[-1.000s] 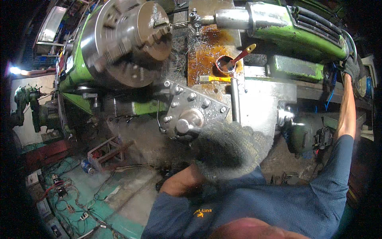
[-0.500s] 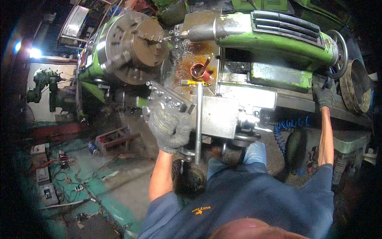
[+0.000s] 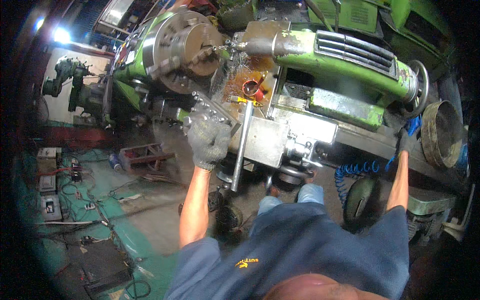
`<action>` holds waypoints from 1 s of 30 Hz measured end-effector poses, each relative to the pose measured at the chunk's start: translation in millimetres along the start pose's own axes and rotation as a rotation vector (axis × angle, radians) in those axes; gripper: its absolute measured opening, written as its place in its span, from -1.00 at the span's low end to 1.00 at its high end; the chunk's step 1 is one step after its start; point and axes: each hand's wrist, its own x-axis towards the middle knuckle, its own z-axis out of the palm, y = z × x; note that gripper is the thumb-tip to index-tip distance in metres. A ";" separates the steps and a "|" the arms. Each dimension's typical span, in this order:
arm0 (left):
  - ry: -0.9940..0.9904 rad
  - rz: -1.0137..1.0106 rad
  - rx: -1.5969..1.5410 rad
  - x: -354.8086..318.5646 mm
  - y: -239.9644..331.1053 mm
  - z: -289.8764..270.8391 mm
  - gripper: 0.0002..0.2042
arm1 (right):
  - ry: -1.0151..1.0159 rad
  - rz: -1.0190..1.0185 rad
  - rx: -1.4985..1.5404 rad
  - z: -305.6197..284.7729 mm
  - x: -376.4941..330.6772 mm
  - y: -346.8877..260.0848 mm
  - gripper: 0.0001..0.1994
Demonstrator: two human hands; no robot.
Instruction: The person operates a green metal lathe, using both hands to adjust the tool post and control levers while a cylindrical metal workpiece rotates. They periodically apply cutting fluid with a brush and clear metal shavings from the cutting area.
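Note:
My left hand (image 3: 210, 142), in a grey knitted glove, rests with curled fingers on the lathe's tool post (image 3: 216, 111), a steel block with several bolts. Beyond it the chuck (image 3: 172, 50) is blurred by spinning. The drill bit (image 3: 220, 48) in the green tailstock (image 3: 345, 65) points at the chuck's face. Far to the right, below the tailstock handwheel (image 3: 422, 87), my gloved right hand (image 3: 407, 142) is closed round a blue air gun (image 3: 414, 125), whose grip it hides. A blue coiled hose (image 3: 355, 170) runs toward that hand.
A red cup (image 3: 253, 89) with a brush in it stands on the oily carriage, near a yellow-handled brush (image 3: 245, 101). A steel bar (image 3: 242, 147) lies across the carriage edge. A round metal pan (image 3: 442, 135) is at right. Cables (image 3: 107, 220) cross the green floor.
My right hand has drawn down from beside the handwheel, and the blue air gun now shows above it. My left hand stays at the tool post. The whole view has shifted slightly.

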 end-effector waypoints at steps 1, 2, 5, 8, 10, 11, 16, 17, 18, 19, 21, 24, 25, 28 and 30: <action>0.001 0.008 0.001 3.1 1.6 -1.6 -0.95 | -0.028 0.135 0.205 -11.1 -11.2 -4.4 -0.35; 0.002 0.010 0.007 4.8 3.8 -2.4 -0.94 | -0.052 0.173 0.336 -24.5 -27.9 -25.4 -0.38; 0.039 0.015 -0.015 2.8 -0.5 -1.3 -0.91 | -0.086 0.191 0.700 -76.4 -91.8 -113.1 -0.57; 0.014 0.002 -0.026 -0.5 -8.5 -1.8 -0.82 | -0.240 0.215 1.010 -106.0 -132.5 -138.9 -0.55; -0.026 -0.041 0.005 -3.0 -10.7 -3.6 -0.77 | -0.379 0.211 1.038 -115.1 -147.1 -146.9 -0.52; -0.032 -0.035 0.062 -5.8 -16.9 -0.3 -0.70 | -0.427 0.206 1.030 -116.6 -156.0 -164.6 -0.51; 0.091 0.093 0.046 2.0 -11.9 -1.7 -0.69 | -0.578 0.059 0.758 -93.5 -154.3 -245.8 -0.44; 0.081 0.093 0.102 0.6 -11.3 -1.4 -0.70 | -0.593 0.012 0.590 -87.0 -153.0 -260.3 -0.44; 0.071 0.093 0.158 -0.1 -10.9 -0.8 -0.71 | -0.646 -0.019 0.412 -81.0 -150.6 -274.9 -0.48; 0.134 0.155 0.195 -0.1 -13.7 3.3 -0.72 | -0.697 -0.059 0.231 -75.6 -149.2 -289.1 -0.52; 0.166 0.106 0.181 -4.8 -16.2 11.3 -0.69 | -0.703 -0.191 0.311 -53.7 -167.8 -322.3 -0.56; 0.177 0.109 0.230 -6.1 -17.2 12.6 -0.67 | -0.621 -0.334 -0.095 -15.2 -183.3 -388.5 -0.54; 0.168 0.106 0.229 -7.4 -19.3 15.3 -0.67 | -0.583 -0.580 0.084 6.2 -182.5 -397.3 -0.53; 0.233 0.129 0.213 -7.4 -21.5 12.7 -0.67 | -0.752 -0.603 -0.154 34.2 -186.3 -474.3 -0.53; 0.236 0.155 0.223 -8.1 -23.4 13.6 -0.67 | -0.803 -0.656 -0.189 59.6 -192.3 -510.5 -0.50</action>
